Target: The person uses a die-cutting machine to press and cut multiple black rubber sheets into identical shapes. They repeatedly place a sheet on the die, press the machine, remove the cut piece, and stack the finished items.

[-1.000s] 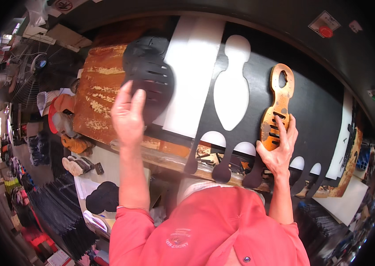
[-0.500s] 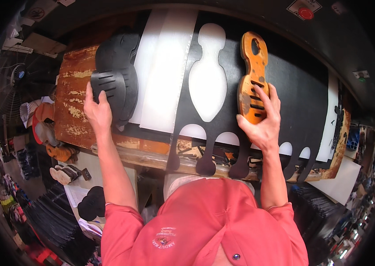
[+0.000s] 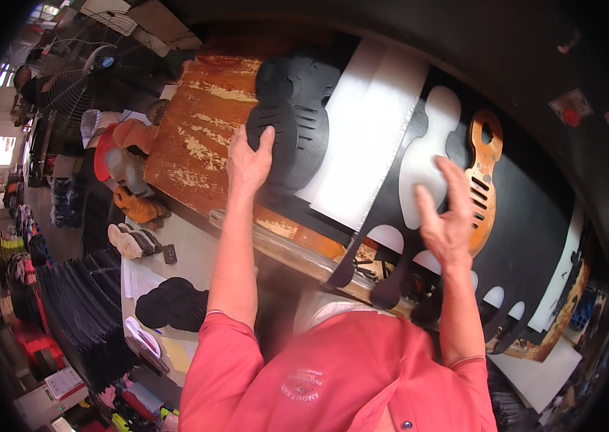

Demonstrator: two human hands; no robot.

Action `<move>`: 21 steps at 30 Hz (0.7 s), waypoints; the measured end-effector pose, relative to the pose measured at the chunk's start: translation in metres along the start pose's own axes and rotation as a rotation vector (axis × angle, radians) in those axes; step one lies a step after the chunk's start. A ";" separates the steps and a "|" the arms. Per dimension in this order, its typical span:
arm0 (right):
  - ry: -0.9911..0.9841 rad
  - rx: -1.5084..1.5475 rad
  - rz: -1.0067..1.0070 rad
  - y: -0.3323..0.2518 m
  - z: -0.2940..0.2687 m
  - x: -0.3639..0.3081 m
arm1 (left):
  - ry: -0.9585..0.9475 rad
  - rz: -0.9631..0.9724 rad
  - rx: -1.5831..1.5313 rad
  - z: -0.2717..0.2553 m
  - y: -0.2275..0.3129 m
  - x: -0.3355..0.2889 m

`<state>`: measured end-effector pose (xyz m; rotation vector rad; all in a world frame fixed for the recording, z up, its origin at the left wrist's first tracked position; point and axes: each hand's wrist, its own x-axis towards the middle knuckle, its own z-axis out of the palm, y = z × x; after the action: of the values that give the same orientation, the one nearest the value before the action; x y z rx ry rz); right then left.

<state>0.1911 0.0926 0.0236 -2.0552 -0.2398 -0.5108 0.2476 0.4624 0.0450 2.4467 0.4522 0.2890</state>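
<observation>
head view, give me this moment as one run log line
left hand: at black slotted piece | right hand: open, partly over white shape | orange slotted form: on black sheet, beside right hand

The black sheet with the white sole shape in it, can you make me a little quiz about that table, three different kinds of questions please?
1. What colour is the long slotted tool right of the white sole shape?
A) blue
B) orange
C) green

2. True or false: the right hand has its thumb and index finger apart.

3. Fill in the blank: the hand nearest the black slotted piece is the person's ____ hand.

Key:
1. B
2. True
3. Left, as in the left hand
</observation>
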 end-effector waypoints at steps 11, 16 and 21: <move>-0.084 0.032 -0.165 -0.031 0.143 0.037 | -0.053 -0.073 -0.045 -0.002 0.028 0.002; -0.125 -0.038 -0.146 -0.037 0.153 0.042 | 0.012 0.046 0.160 0.014 0.025 -0.006; -0.107 -0.025 -0.161 -0.031 0.151 0.042 | -0.031 -0.238 -0.417 -0.003 0.019 0.017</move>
<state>0.2564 0.2360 -0.0005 -2.1004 -0.4672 -0.5043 0.2664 0.4566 0.0610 1.9684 0.5981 0.2181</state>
